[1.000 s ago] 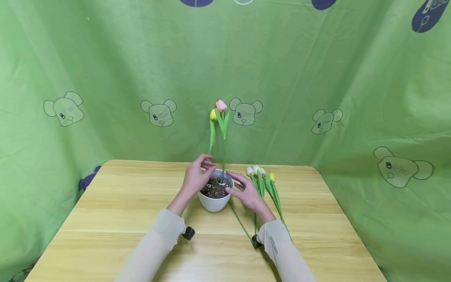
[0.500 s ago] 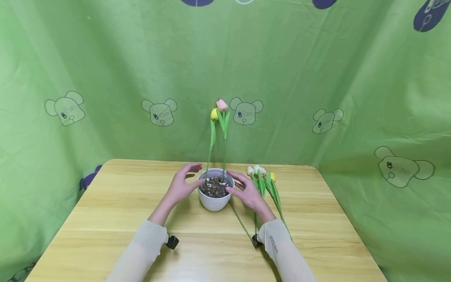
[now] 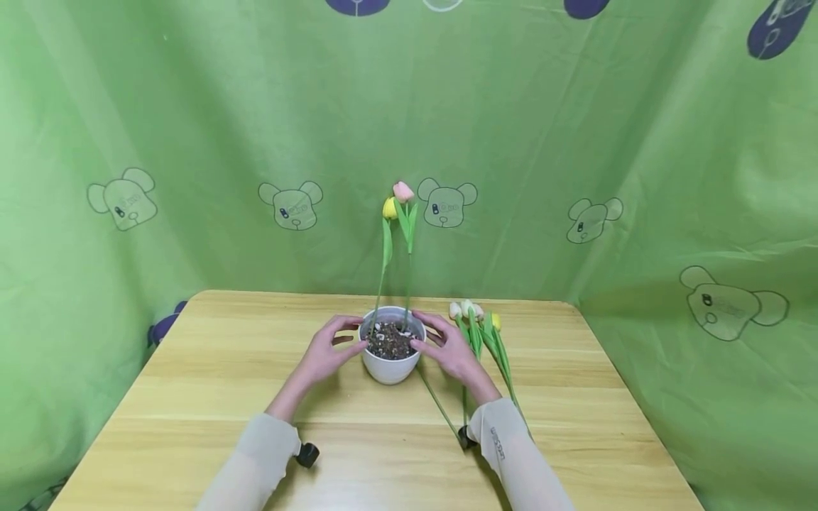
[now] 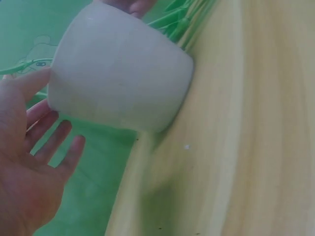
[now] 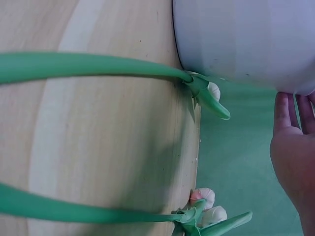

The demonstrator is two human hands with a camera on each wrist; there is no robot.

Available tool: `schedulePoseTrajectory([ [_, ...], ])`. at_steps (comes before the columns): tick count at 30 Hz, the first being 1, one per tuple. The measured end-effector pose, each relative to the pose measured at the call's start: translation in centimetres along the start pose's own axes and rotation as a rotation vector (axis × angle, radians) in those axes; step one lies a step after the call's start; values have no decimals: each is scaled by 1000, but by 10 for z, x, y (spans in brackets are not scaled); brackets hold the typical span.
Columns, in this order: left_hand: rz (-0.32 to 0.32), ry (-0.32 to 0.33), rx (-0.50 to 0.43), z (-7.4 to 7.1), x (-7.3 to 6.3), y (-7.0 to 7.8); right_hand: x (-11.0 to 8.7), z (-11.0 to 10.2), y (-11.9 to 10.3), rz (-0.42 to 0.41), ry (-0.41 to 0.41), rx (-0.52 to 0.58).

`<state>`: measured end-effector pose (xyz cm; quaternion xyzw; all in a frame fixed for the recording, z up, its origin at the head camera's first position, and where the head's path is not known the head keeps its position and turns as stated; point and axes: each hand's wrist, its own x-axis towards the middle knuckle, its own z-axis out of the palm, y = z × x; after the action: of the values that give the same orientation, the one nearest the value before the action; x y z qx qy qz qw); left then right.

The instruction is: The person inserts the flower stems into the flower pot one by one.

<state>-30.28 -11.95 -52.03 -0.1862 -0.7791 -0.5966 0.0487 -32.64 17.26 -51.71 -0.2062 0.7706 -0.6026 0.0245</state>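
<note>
A white flower pot (image 3: 390, 372) filled with dark soil (image 3: 388, 345) stands upright on the table. Planted in it are a yellow tulip (image 3: 390, 209) and a pink tulip (image 3: 403, 191), both tall on thin green stems. My left hand (image 3: 322, 353) is at the pot's left side, thumb and fingertips right at the rim; the left wrist view shows its fingers spread beside the pot wall (image 4: 118, 69). On the opposite side my right hand (image 3: 452, 355) touches the rim, thumb at the front and fingers farther back. Its fingers (image 5: 282, 110) look fairly straight against the pot.
Right of the pot, several loose tulips lie on the wooden table (image 3: 211, 397): white tulips (image 3: 466, 310) and a yellow tulip (image 3: 495, 321), with stems running toward the front under my right forearm. A green printed curtain (image 3: 511, 106) surrounds the table's back and sides.
My left hand has left the yellow tulip's stem, moved left and lowered to the pot's rim. The right hand has stayed at the rim. Both planted tulips stand as before.
</note>
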Motion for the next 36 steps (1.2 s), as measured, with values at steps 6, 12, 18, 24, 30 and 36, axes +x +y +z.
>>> schedulePoseTrajectory([
  [6,16,19,-94,6,-3,-3,-2,-2,-6,-1,6,-32],
  [12,15,33,-137,9,-5,-8,-10,-33,-12,-16,124,-121],
  [18,-12,43,-177,12,-5,-7,-42,-88,-3,138,283,-294],
  [24,-19,39,-181,13,-7,-6,-82,-124,11,294,302,-423],
  [30,-32,34,-160,13,-7,-6,-108,-135,26,385,224,-415],
  [36,-48,34,-189,13,-7,-8,-121,-132,34,437,169,-372],
])
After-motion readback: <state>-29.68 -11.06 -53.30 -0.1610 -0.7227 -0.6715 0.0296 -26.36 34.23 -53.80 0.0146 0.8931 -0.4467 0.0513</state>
